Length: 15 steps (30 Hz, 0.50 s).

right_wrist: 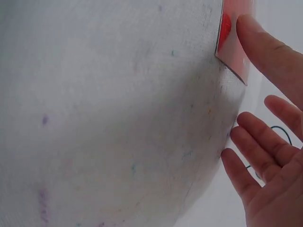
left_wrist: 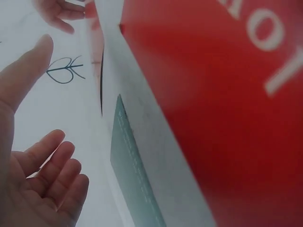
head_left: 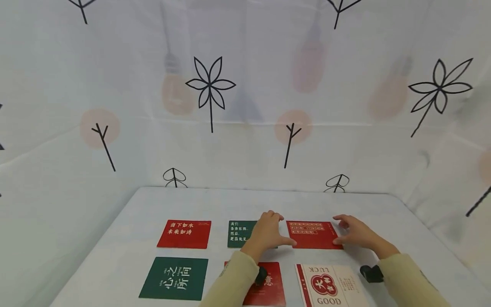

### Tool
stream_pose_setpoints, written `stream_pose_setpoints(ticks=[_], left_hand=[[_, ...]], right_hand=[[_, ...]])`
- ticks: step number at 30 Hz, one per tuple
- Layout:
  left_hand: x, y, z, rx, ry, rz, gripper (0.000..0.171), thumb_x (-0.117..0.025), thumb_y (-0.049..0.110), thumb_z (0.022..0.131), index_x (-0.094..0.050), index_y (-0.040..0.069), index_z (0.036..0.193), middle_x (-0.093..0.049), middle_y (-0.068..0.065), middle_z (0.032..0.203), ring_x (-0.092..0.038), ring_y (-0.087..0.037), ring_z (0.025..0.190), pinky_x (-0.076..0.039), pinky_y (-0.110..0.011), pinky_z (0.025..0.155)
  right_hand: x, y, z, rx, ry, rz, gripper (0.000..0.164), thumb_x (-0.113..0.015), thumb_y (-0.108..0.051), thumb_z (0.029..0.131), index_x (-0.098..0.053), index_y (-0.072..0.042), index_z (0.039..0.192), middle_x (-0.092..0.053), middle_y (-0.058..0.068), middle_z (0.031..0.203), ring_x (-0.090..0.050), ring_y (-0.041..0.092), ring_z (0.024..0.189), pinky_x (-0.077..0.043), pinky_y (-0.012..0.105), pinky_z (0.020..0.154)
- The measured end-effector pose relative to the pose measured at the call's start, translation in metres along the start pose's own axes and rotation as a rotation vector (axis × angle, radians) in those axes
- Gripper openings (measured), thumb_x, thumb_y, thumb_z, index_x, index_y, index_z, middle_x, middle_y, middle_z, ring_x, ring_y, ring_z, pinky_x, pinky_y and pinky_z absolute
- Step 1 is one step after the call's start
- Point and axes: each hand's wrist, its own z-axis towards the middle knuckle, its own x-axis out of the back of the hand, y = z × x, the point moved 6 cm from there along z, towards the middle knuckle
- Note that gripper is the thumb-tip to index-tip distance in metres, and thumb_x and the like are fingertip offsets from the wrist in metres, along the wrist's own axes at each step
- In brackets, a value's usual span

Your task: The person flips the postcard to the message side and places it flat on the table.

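A red card (head_left: 312,238) with rows of pale characters lies flat in the back row, between the two hands. At its left stands my left hand (head_left: 264,233), thumb and fingers spread apart and nothing held. The left forearm and hand cover part of a dark green card (head_left: 238,234) with white writing. My right hand (head_left: 357,232) is at the red card's right end, its thumb at the card's edge; whether it touches is hard to tell. The right wrist view shows that thumb by the card's corner (right_wrist: 232,61), the other fingers (right_wrist: 255,137) apart from it.
Another red card (head_left: 184,234) lies at back left. Along the front are a green card (head_left: 174,278), a red card (head_left: 274,288) partly under the left sleeve, and a cream card (head_left: 331,285) reading GOOD LUCK. A patterned white cloth (head_left: 245,153) hangs behind the white table (head_left: 115,256).
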Motion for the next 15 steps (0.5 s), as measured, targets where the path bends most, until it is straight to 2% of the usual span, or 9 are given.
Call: stream_pose_setpoints(ticks=[7, 10, 15], left_hand=[[-0.010, 0.003, 0.011, 0.017, -0.028, 0.102, 0.077, -0.078, 0.060, 0.061, -0.059, 0.012, 0.118, -0.054, 0.000, 0.105, -0.047, -0.014, 0.096, -0.047, -0.028, 0.083], [-0.014, 0.005, 0.014, 0.013, -0.052, 0.167, 0.081, -0.078, 0.062, 0.059, -0.058, 0.013, 0.120, -0.054, 0.000, 0.105, -0.047, -0.014, 0.096, -0.046, -0.026, 0.083], [-0.019, 0.003, 0.018, 0.012, -0.126, 0.192, 0.087, -0.079, 0.060, 0.059, -0.054, 0.011, 0.127, -0.052, -0.001, 0.109, -0.045, -0.014, 0.098, -0.045, -0.025, 0.085]], right_hand=[[0.000, -0.004, 0.004, 0.017, -0.032, -0.027, 0.080, -0.085, -0.024, 0.064, -0.046, 0.006, 0.127, -0.052, 0.021, 0.106, -0.047, 0.039, 0.099, -0.045, 0.055, 0.081], [-0.002, -0.001, 0.005, -0.025, -0.058, -0.013, 0.079, -0.085, -0.024, 0.064, -0.047, 0.005, 0.127, -0.049, 0.023, 0.108, -0.045, 0.041, 0.101, -0.044, 0.056, 0.082], [-0.002, -0.001, 0.007, -0.068, -0.118, -0.024, 0.076, -0.083, -0.026, 0.065, -0.049, 0.001, 0.128, -0.046, 0.026, 0.111, -0.042, 0.044, 0.103, -0.042, 0.060, 0.082]])
